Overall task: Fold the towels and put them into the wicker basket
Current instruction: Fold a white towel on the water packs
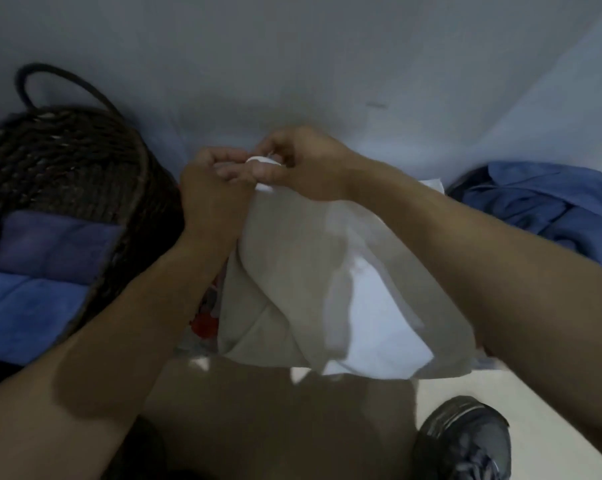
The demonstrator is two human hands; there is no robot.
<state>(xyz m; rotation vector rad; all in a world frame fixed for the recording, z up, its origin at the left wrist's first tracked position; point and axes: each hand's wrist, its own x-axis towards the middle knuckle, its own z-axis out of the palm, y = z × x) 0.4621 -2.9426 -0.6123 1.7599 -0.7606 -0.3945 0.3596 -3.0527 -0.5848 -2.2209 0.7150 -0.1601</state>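
Pale grey-blue wall [292, 57] fills the background, with a light floor [483, 386] showing at the lower right. At the centre, the fingers [223, 161] of the left hand [209, 188] are curled over the top edge of a white towel [310, 271], pinching it, and the fingers [258, 171] of the right hand [303, 164] are curled on the same edge just beside them, so the two hands touch. A small bunch of white cloth shows between the knuckles. From this grip the white towel hangs down in loose folds between the two bare forearms, its lower edge above the floor; parts of it lie in shadow and look beige. Something red [206, 320] shows behind its left edge, too hidden to name. To the left stands the dark wicker basket [67, 157] with a looped handle, and inside it lie folded blue towels [43, 265], one stacked partly on another. To the right, well apart from the basket, a rumpled blue towel [541, 202] lies in a heap. A dark shoe [465, 441] rests on the floor at the bottom right.
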